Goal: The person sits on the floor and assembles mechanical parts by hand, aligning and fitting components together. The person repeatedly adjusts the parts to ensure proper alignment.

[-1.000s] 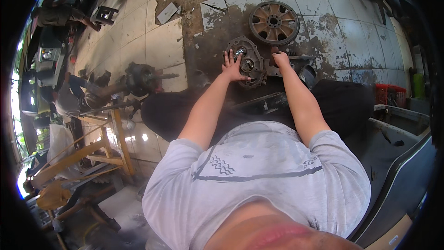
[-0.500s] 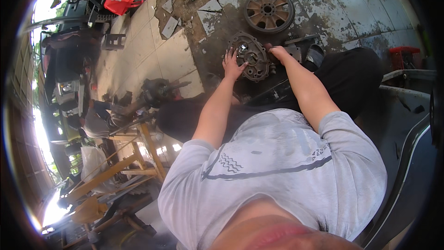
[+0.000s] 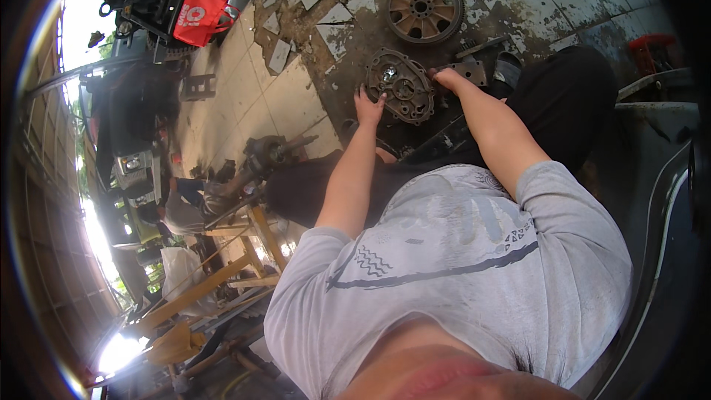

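Note:
A grey metal gearbox housing [image 3: 401, 106] with an open, holed face and a bolt-hole rim lies on the floor in front of my crossed legs. My left hand [image 3: 369, 110] is at its left rim, thumb and fingers apart, fingertips against the edge. At the right rim is my right hand [image 3: 447, 80], its fingers closed; what they hold, if anything, is too small and dark to make out. Just beyond the housing lies a round toothed flywheel [image 3: 422, 28] with brown, rusty sectors.
A flat metal block [image 3: 470, 72] and a dark cylindrical part [image 3: 507, 70] lie right of the housing. A greasy metal assembly [image 3: 268, 154] stands by my left knee. Broken tiles [image 3: 280, 55] lie ahead. A red bag [image 3: 201, 12] hangs on a vehicle; a wooden frame [image 3: 255, 241] stands left.
My left hand has drawn back from the housing's face to its left rim. My right hand stays at the right rim. The whole view has shifted slightly.

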### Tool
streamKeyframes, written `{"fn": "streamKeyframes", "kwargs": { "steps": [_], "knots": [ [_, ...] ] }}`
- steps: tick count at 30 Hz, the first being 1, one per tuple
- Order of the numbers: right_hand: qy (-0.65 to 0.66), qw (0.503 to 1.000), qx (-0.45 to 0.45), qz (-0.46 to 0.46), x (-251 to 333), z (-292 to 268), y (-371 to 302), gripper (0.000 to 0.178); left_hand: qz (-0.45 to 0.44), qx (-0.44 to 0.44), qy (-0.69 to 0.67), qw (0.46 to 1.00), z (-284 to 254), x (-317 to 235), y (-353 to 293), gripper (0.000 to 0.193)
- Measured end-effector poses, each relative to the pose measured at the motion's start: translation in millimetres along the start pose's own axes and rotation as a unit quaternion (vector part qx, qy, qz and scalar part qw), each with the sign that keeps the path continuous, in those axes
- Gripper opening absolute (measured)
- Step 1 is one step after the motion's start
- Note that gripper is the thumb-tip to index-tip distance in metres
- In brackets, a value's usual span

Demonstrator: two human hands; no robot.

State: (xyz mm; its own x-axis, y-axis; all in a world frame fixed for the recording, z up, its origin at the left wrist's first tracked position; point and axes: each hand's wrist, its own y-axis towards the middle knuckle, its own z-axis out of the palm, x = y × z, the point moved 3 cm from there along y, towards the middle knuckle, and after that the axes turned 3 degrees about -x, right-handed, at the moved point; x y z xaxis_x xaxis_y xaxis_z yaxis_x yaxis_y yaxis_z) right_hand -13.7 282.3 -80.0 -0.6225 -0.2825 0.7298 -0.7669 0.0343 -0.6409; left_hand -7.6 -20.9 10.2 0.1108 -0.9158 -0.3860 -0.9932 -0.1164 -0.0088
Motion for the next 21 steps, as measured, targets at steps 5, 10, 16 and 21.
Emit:
{"fn": "streamKeyframes", "kwargs": {
  "steps": [5,10,16,21],
  "knots": [
    [0.053,0.996,0.052,-0.050,0.8,-0.6,5.8,0.068,-0.072,0.068,-0.058,0.993,6.8,9.1,-1.5,0.090],
    [-0.010,0.996,0.037,-0.076,-3.0,3.9,6.0,0.071,-0.112,0.081,-0.156,0.978,12.1,5.6,-2.0,0.076],
    [-0.061,0.990,0.064,-0.112,-6.0,11.7,13.2,0.079,-0.214,0.111,-0.271,0.932,16.5,17.1,-1.6,0.057],
    [-0.065,0.991,0.067,-0.096,-5.6,5.4,14.0,0.076,-0.234,0.103,-0.304,0.918,21.9,13.0,-2.5,0.057]
  ]
}}
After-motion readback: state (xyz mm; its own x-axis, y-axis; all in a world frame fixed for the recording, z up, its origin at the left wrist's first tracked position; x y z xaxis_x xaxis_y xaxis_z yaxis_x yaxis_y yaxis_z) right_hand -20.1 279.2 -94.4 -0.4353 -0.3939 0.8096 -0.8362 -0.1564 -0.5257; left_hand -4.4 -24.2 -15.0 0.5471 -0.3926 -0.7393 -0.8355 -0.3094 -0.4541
